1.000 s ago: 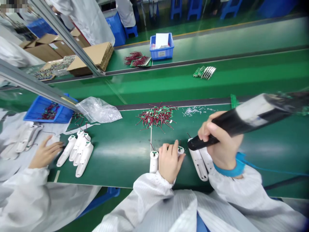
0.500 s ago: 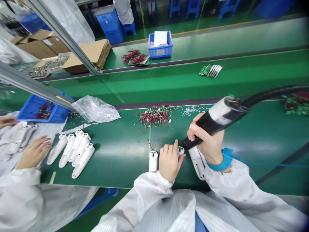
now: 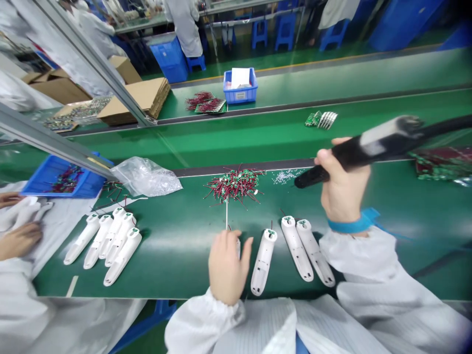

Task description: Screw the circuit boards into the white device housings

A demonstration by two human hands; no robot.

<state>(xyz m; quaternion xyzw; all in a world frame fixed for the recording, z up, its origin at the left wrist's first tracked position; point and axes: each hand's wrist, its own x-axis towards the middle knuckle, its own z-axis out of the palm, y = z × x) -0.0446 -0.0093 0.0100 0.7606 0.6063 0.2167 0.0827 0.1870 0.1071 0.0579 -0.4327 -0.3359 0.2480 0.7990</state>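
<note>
Your right hand [image 3: 342, 189] wraps its fingers around the black tool [image 3: 348, 156], whose blurred tip hangs just beside the scattered small pale parts [image 3: 284, 177]. Your left hand [image 3: 226, 265] lies over a white housing [image 3: 239, 247], mostly hidden beneath it; the thumb stands apart, but I cannot tell whether the fingers grip it. A lone housing [image 3: 261, 268] lies uncovered to its right, and farther right a pair of housings [image 3: 297, 250] lie side by side. If the tool dips, its tip could scatter those small parts; a low swing across the bench could snag the thin wire [image 3: 272, 225] rising from the lone housing, and drag from the cable [image 3: 448, 124] might pull your aim off. The blue bin [image 3: 240, 95] carries a pale label too small to read; no brand is legible on the tool.
</note>
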